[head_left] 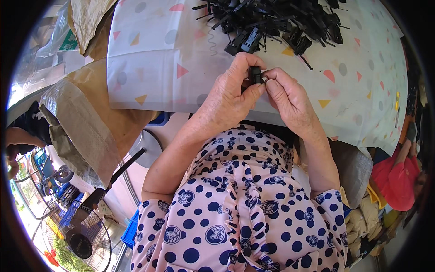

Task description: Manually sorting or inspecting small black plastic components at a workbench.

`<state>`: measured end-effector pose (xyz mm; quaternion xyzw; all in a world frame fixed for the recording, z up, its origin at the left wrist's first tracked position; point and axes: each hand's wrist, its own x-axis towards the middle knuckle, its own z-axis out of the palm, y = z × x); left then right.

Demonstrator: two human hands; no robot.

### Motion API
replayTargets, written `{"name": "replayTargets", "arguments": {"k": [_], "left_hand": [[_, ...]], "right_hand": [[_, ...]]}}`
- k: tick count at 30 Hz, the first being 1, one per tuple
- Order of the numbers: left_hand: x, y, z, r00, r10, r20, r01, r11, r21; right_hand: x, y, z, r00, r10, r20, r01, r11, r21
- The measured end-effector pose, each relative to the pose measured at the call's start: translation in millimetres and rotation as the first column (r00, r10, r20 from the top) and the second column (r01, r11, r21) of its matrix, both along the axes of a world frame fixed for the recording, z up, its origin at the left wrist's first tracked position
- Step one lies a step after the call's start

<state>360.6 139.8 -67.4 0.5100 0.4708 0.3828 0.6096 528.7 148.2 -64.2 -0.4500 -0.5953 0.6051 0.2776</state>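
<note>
Over the near edge of the table, my left hand is closed round a small black plastic part, gripping it between thumb and fingers. My right hand meets it from the right, thumb and forefinger pinched at the part's side. A tiny light-coloured bit shows at those fingertips, too small to name. Just beyond my hands lies a heap of black plastic parts with thin protruding arms. One piece with a grey-blue face sits at the heap's near edge.
A white tablecloth with coloured shapes covers the table. Brown paper and plastic sacks stand at the left, above a standing fan. A blue crate is low on the left. Red cloth and other fabric lie at the right.
</note>
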Motion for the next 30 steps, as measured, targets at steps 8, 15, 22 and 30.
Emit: {"name": "replayTargets", "arguments": {"k": [8,15,22,30], "left_hand": [[5.8,2.5,4.8,0.970,-0.012,-0.244,0.046,0.990,0.132],[9.8,3.9,11.7,0.933,-0.043,-0.357,0.094,0.987,0.127],[18.4,-3.8,13.3,0.835,0.126,-0.536,0.112,0.914,0.390],[14.2,-1.4,2.7,0.960,0.233,-0.157,-0.155,0.905,0.396]], "right_hand": [[1.2,0.9,-5.0,1.000,-0.019,0.018,0.016,0.993,0.115],[5.6,-3.5,-4.6,0.998,-0.029,0.047,0.023,0.991,0.128],[-2.8,-6.2,-4.4,0.996,-0.091,-0.011,0.091,0.980,0.179],[-8.5,-2.8,-5.0,0.971,-0.162,-0.178,0.187,0.973,0.135]]}}
